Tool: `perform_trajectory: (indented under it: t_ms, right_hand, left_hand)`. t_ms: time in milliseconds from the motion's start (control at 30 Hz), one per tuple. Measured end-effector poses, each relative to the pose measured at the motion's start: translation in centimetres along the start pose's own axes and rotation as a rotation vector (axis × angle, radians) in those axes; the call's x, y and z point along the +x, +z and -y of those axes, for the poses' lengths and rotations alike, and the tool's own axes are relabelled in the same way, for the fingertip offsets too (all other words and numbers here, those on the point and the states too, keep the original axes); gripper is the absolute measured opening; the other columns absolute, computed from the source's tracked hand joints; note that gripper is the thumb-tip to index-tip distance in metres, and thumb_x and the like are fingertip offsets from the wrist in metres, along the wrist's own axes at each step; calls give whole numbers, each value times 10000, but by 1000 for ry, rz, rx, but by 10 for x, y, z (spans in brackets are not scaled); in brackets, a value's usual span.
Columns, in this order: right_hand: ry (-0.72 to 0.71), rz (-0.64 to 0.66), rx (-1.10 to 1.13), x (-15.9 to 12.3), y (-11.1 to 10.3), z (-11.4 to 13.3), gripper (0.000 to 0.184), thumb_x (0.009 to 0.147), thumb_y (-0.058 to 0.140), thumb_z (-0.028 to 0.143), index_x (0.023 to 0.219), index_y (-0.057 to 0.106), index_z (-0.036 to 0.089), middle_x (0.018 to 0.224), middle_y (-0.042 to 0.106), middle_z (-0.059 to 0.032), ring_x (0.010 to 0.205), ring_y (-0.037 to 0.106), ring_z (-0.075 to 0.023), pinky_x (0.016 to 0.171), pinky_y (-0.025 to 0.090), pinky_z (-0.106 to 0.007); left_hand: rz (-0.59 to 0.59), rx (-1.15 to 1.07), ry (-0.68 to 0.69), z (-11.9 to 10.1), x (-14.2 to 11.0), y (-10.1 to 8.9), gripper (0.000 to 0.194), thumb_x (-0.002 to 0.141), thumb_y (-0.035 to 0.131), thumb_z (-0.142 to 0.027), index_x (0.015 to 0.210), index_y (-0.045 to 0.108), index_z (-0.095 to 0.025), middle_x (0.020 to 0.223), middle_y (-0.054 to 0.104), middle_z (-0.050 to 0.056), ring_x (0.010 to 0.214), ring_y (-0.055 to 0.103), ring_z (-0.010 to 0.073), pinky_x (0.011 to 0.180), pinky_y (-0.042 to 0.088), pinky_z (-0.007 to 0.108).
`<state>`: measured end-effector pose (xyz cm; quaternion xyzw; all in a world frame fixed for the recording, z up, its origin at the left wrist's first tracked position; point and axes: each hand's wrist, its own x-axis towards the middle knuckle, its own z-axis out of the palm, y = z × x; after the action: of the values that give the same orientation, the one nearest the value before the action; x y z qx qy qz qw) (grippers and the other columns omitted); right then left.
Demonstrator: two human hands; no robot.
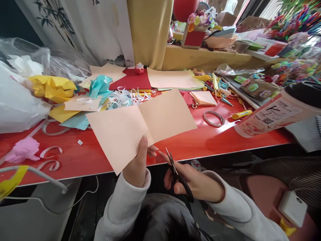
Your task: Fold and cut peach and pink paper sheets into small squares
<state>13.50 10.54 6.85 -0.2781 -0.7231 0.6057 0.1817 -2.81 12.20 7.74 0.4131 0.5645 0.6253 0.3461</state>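
Observation:
My left hand (136,164) pinches the near edge of a large peach paper sheet (140,125) that has a fold crease down its middle; it is held tilted above the red table (213,137). My right hand (194,182) grips black-handled scissors (178,175). Their blades point up toward the sheet's lower edge, just right of my left thumb, and look nearly closed. Both sleeves are white.
Paper scraps, white curled strips (125,97), yellow (51,87) and teal paper (100,85) lie behind the sheet. A tape ring (213,118), a yellow marker (242,114), a small peach pad (203,98) and a lying printed cup (278,113) are at the right. A pink paper flower (23,149) is at the left.

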Motion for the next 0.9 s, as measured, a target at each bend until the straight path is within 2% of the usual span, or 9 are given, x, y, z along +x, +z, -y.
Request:
perform_trajectory:
  t_ms: [100, 167, 233, 300, 333, 400, 533, 733, 900]
  right_hand:
    - [39, -64, -107, 6, -3, 2, 868, 780, 561, 525, 1447, 127, 178, 741, 640, -29, 615, 584, -141, 585, 486, -244]
    - [26, -78, -146, 7, -4, 6, 842, 747, 637, 455, 1431, 217, 200, 679, 641, -2, 572, 575, -138, 552, 476, -230]
    - [-11, -121, -193, 9, -4, 11, 682, 724, 680, 392, 1334, 431, 217, 637, 622, 12, 540, 542, -127, 518, 450, -215]
    - [-28, -192, -204, 11, -4, 15, 426, 733, 675, 353, 1123, 628, 189, 579, 576, 21, 481, 465, -98, 461, 400, -197]
    - [-17, -222, -181, 12, -3, 17, 336, 734, 672, 341, 1019, 674, 164, 552, 549, 25, 457, 422, -83, 436, 373, -190]
    - [24, -271, -77, 14, 0, 17, 308, 702, 697, 335, 920, 689, 118, 531, 518, 29, 438, 378, -65, 410, 338, -182]
    - [71, -309, 90, 15, 6, 16, 397, 629, 743, 371, 903, 670, 93, 602, 524, 11, 518, 432, -83, 465, 363, -194]
    - [18, -311, 160, 17, 9, 20, 368, 655, 716, 396, 888, 666, 116, 625, 508, 13, 561, 423, -91, 496, 351, -203]
    - [-2, -342, 272, 22, 12, 23, 321, 665, 715, 379, 829, 656, 109, 618, 505, 11, 561, 412, -92, 501, 326, -215]
  left_hand:
    - [-24, -26, -45, -4, 0, -2, 371, 812, 547, -315, 460, 527, -199, 415, 552, -34, 324, 453, 75, 376, 429, 230]
    - [-22, -59, -67, -7, -1, -3, 388, 809, 542, -324, 443, 498, -204, 376, 511, -44, 286, 398, 70, 306, 344, 233]
    - [-24, -92, -72, -9, -3, -3, 398, 812, 529, -329, 436, 487, -205, 349, 484, -49, 262, 361, 65, 272, 281, 232]
    - [-24, -127, -84, -10, -5, -2, 378, 806, 532, -328, 451, 502, -203, 339, 481, -51, 254, 358, 64, 259, 253, 232]
    - [-23, -143, -95, -11, -7, -2, 366, 801, 539, -325, 458, 508, -202, 337, 483, -51, 253, 362, 65, 256, 247, 232]
    - [-18, -161, -109, -12, -10, -1, 348, 792, 549, -319, 467, 516, -198, 336, 485, -50, 257, 374, 66, 259, 250, 230]
    - [-35, -159, -116, -15, -14, 2, 414, 795, 545, -318, 408, 459, -198, 316, 457, -48, 260, 373, 58, 267, 257, 218]
    - [-98, -177, -131, -18, -18, 5, 443, 795, 539, -297, 377, 429, -204, 300, 425, -59, 243, 347, 53, 232, 206, 208]
    - [-28, -143, -166, -14, -25, 4, 465, 820, 527, -335, 381, 457, -201, 313, 449, -51, 253, 366, 55, 259, 269, 209]
